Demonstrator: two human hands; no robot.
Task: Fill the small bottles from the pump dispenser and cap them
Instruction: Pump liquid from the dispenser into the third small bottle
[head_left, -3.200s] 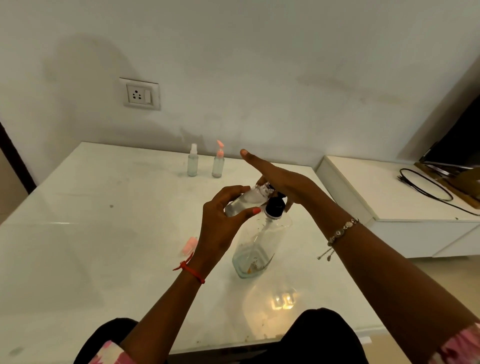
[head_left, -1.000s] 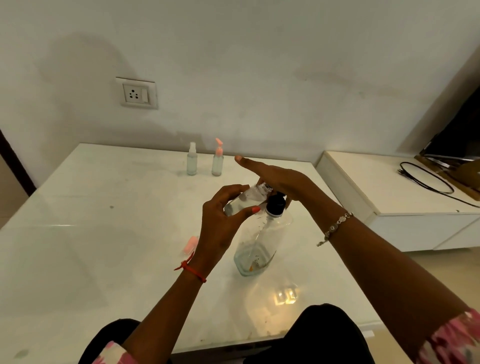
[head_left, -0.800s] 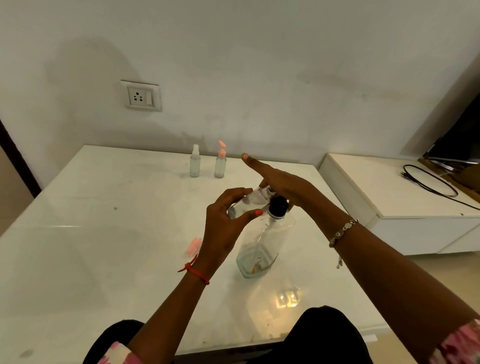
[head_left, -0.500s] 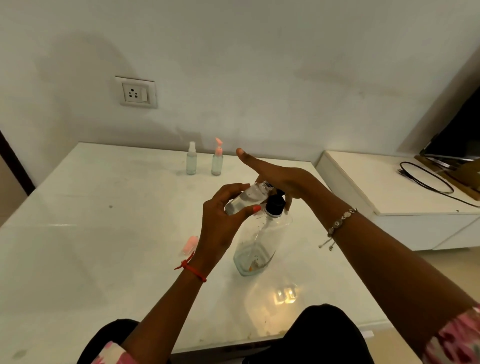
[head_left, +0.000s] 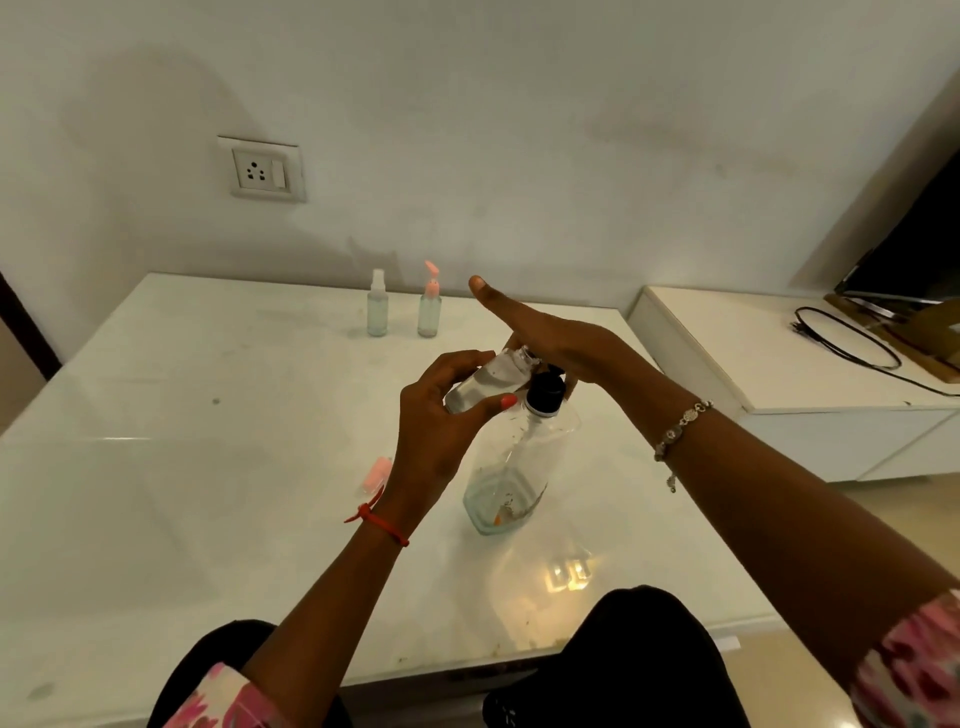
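White glossy surface (head_left: 182, 467): it carries everything, and the person sits at its near edge.
Pump dispenser (head_left: 519, 467): a big clear bottle with a black collar, standing on the surface in front of the person. Only a little liquid shows at its bottom, so I'd guess each stroke gives little.
Right hand (head_left: 550, 338): fingers out straight, gripping nothing. The palm lies flat on the pump head, which is hidden beneath it.
Left hand (head_left: 441, 431): wrapped round the small bottle, thumb on the near side, holding it in the air beside the dispenser's neck.
Step in hand: filling, as I read it. To do it well, press straight down in full, slow strokes so the dispenser doesn't tip. Hold the bottle's mouth close under the nozzle, and stop short of the brim so the cap can go on.
Small bottle (head_left: 488, 379): clear and uncapped. It leans, with its long axis running from the base in the left palm up and to the right, and its mouth points at the nozzle under the right palm. Whether mouth and nozzle touch, I cannot tell.
Spray-top bottle (head_left: 377, 306) and pink-pump bottle (head_left: 430, 306): upright, side by side at the far edge, topped, well apart from the hands.
Pink cap (head_left: 377, 474): lying on the surface just beside the left wrist, likely meant for the bottle being filled.
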